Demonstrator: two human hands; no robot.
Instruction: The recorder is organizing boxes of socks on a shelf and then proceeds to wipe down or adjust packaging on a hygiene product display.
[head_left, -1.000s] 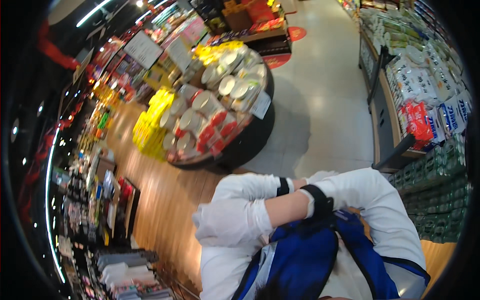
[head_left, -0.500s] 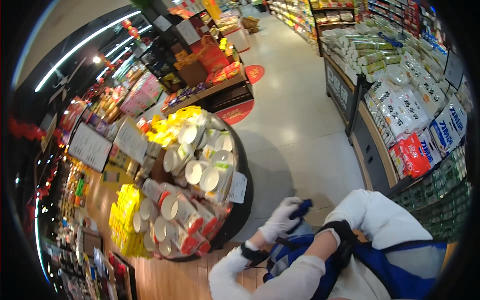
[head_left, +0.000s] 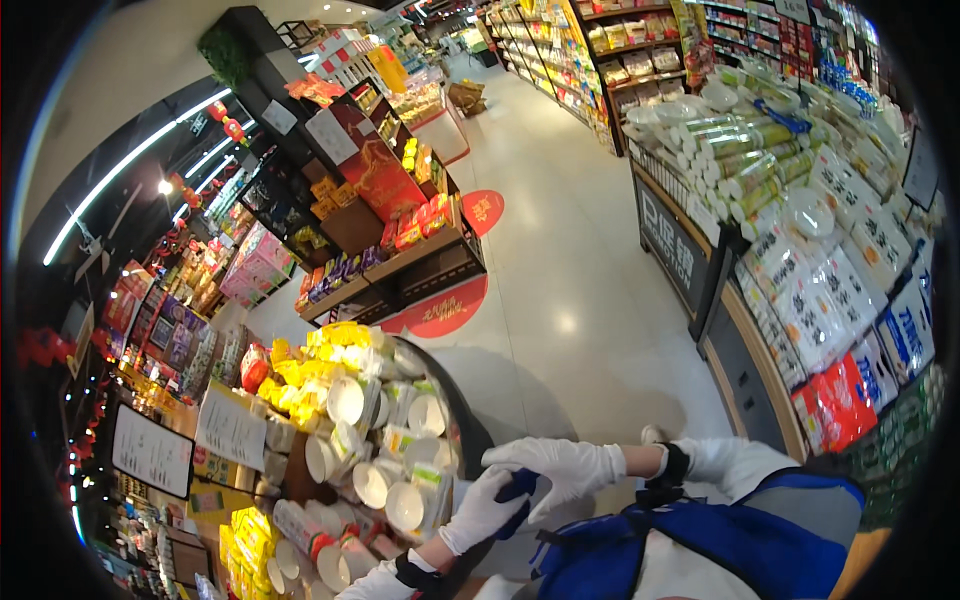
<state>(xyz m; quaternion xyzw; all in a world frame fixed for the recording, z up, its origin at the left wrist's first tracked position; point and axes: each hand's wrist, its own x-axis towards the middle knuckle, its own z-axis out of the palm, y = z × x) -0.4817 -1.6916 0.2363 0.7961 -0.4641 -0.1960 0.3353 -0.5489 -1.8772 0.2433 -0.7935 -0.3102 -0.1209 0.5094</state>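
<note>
Both my hands wear white gloves and meet low in the middle of the view, beside the round display. My left hand (head_left: 482, 512) is closed around a small dark blue item (head_left: 517, 488), whose kind I cannot make out. Over it reaches my right hand (head_left: 565, 468), coming from the right with its fingers stretched out and the thumb apart. Its fingertips are close to the left hand's fingers; whether they touch the dark blue item I cannot tell. Black straps circle both wrists. Blue and grey fabric (head_left: 690, 545) lies across my front.
At the left, a round display (head_left: 455, 400) holds stacked white-lidded tubs (head_left: 405, 505) and yellow packs (head_left: 340, 345). A wooden-edged stand (head_left: 770, 365) with bagged goods borders the right. Between them a pale tiled aisle (head_left: 560, 270) runs toward shelves (head_left: 560, 70).
My right hand has swung from low near my body up to my left hand. My left hand, still holding the dark blue item, has moved left and down. The view has shifted.
</note>
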